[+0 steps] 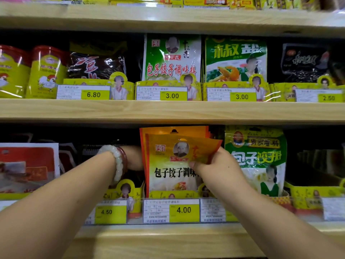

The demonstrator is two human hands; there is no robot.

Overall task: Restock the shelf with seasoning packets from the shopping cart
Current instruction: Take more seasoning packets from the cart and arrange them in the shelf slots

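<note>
A stack of orange-and-yellow seasoning packets stands upright in a yellow display box on the lower wooden shelf, above the 4.00 price tag. My right hand pinches the front packet at its right side, and that packet's top right corner is bent forward. My left hand reaches in at the left of the stack; its fingers are hidden behind the packets. A white bead bracelet and a red bangle sit on the left wrist. The shopping cart is out of view.
A green-and-white packet stands right of the stack, red packets lie far left. The middle shelf holds green packets, dark bags and yellow-red tins behind price tags. Another shelf board runs above.
</note>
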